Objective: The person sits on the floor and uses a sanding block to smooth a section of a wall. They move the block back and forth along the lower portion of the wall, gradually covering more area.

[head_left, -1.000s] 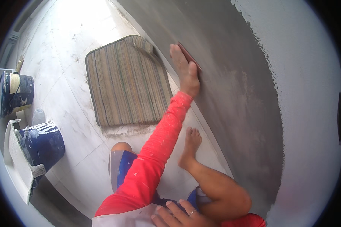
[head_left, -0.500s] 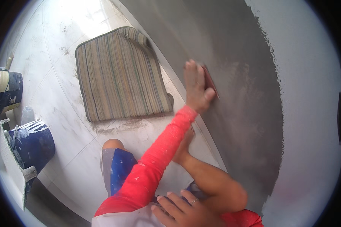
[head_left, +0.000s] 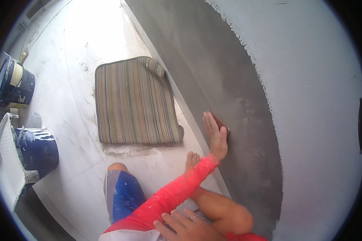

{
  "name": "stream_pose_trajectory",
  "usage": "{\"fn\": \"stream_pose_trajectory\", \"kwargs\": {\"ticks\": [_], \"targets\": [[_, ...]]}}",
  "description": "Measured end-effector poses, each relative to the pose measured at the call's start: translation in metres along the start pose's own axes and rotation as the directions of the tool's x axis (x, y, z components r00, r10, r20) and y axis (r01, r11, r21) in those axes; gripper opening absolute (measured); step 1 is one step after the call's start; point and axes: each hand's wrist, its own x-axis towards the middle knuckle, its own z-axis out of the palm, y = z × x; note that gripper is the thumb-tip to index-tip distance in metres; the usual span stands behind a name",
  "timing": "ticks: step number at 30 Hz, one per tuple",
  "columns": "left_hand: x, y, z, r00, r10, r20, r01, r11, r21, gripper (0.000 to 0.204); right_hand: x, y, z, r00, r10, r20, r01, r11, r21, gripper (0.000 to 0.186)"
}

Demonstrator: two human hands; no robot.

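My left hand [head_left: 217, 138], at the end of a red sleeve flecked with white, presses a reddish-brown piece of sandpaper [head_left: 221, 123] flat against the dark grey band of the wall [head_left: 245, 156]. Its fingers lie along the sheet and hide most of it. Pale dusty smears mark the grey surface beside the hand. Low in the picture, my right hand [head_left: 187, 228] rests over my lap next to my bent leg. It holds nothing, its fingers are apart, and a ring shows on one of them.
A striped mat [head_left: 136, 102] with a curled corner lies on the white tiled floor by the wall's foot. At the left are a blue bucket [head_left: 40, 148], a white paint-stained tray [head_left: 8, 160] against it, and a dark bucket [head_left: 24, 86]. Rough-edged white coating [head_left: 309, 100] borders the grey band.
My left hand has slid with the sandpaper along the wall toward me. The view has shifted slightly, and my right hand stays over my lap.
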Motion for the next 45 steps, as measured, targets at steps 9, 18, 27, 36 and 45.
{"fn": "stream_pose_trajectory", "kwargs": {"ticks": [9,18,27,36,45], "targets": [[0.124,0.139,-0.003,0.893,0.448,0.030,-0.449,0.889,0.087,0.078,-0.002,-0.011,0.002,0.998,0.034,0.052,-0.028,0.994,-0.104,0.036],[0.159,0.124,-0.041,0.636,0.739,0.224,-0.771,0.597,0.223,0.083,0.030,-0.022,0.084,0.957,-0.252,0.145,0.284,0.915,-0.287,0.022],[0.077,0.146,-0.011,0.504,0.775,0.381,-0.863,0.463,0.199,0.089,0.050,-0.007,0.086,0.943,-0.309,0.123,0.329,0.920,-0.214,0.020],[0.321,0.245,-0.087,0.873,0.488,-0.017,-0.483,0.868,0.120,0.085,0.065,-0.021,0.078,0.917,-0.388,0.096,0.399,0.901,-0.168,0.019],[0.115,0.301,0.022,0.271,0.898,0.347,-0.956,0.209,0.206,0.093,0.085,-0.007,0.079,0.944,-0.324,0.053,0.329,0.930,-0.165,0.018]]}}
